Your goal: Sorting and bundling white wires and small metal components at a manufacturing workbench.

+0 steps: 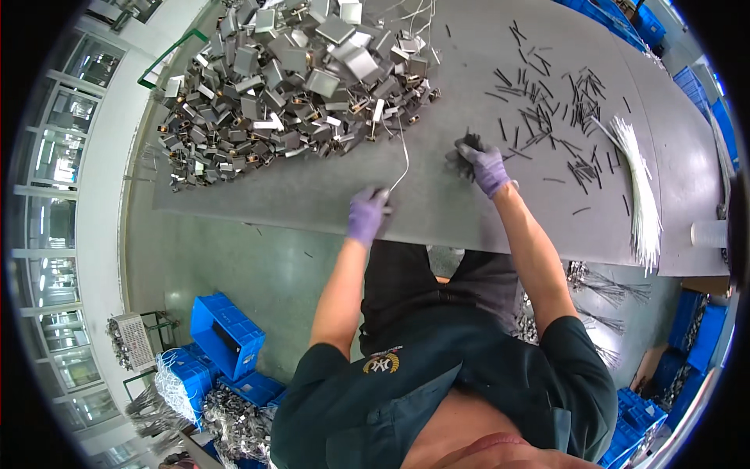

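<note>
- Left hand (367, 216): fingers pinched closed on white wire (407, 161), running out past fingertips.
- Right hand (488, 168): fingers half-curled at dark clump (462, 156); can't tell grip.

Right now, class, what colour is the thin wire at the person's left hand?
The wire is white, best seen in the head view.

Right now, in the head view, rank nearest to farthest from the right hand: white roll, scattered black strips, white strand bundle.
1. Scattered black strips: right of the right hand, on the grey tabletop.
2. White strand bundle: farther right, past the strips.
3. White roll: beyond the bundle, at the view's far right.
</note>
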Available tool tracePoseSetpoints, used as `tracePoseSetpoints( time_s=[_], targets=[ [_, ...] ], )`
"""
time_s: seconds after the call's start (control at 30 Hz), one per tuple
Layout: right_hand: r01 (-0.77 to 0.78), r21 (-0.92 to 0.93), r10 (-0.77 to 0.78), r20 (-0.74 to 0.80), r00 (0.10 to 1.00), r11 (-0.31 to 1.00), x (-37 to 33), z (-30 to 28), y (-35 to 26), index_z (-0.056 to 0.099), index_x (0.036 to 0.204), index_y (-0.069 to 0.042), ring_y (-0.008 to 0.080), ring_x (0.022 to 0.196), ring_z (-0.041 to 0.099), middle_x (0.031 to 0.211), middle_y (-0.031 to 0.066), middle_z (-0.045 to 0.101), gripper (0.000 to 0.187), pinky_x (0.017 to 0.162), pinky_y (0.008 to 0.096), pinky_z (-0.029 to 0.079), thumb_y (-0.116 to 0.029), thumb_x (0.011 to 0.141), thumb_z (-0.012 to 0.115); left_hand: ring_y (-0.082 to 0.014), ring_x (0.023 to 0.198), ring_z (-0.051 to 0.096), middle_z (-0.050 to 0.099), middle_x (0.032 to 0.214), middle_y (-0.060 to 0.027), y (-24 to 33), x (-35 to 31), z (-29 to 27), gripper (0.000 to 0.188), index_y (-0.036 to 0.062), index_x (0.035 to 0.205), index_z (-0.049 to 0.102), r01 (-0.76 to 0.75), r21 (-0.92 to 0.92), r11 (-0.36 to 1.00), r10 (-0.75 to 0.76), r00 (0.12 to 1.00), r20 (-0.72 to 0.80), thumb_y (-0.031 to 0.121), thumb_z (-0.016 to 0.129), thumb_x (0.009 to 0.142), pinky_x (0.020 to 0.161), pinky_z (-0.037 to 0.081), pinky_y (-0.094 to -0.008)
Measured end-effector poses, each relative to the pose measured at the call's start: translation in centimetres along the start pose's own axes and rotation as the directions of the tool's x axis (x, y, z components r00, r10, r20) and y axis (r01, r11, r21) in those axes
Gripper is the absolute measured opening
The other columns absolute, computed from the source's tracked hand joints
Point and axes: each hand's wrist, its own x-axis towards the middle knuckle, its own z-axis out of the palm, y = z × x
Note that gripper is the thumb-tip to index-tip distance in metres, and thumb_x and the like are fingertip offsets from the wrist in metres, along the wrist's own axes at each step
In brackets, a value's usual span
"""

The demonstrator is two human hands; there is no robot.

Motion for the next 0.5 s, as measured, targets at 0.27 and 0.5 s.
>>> tracePoseSetpoints(
  time_s=[0.27, 0.5],
  targets=[
    [-0.173, 0.048, 0.174, -0.018, 0.985, 0.984, 2.7, 7.8, 1.8, 0.06, 0.095, 0.002, 0.0181, 0.061, 0.065, 0.083, 0.0132, 0.067, 0.022, 0.046, 0.0262, 0.049, -0.018, 0.085, 0.063, -0.0189, 0.046, 0.045, 0.044, 0.054, -0.0058, -4.7, -15.4, -7.2, 0.029, 0.0019, 0.082, 0.05, 0.246, -0.473, 0.846, -0.045, 0.917, 0.396, 0.029, 0.058, 0.086, 0.048, 0.035, -0.03],
    [-0.164, 0.014, 0.165, -0.125, 0.978, 0.986, 2.1, 12.6, 1.7, 0.063, 0.085, 0.002, 0.0163, 0.046, 0.056, 0.07, 0.0095, 0.064, 0.028, 0.04, 0.0287, 0.043, -0.025, 0.08, 0.067, -0.0178, 0.051, 0.055, 0.058, 0.063, -0.0088, -13.8, -24.5, -17.7, 0.035, -0.0002, 0.087, 0.056, 0.563, -0.171, 0.808, -0.477, 0.797, 0.37, 0.034, 0.062, 0.083, 0.048, 0.044, -0.0278]
  ],
)
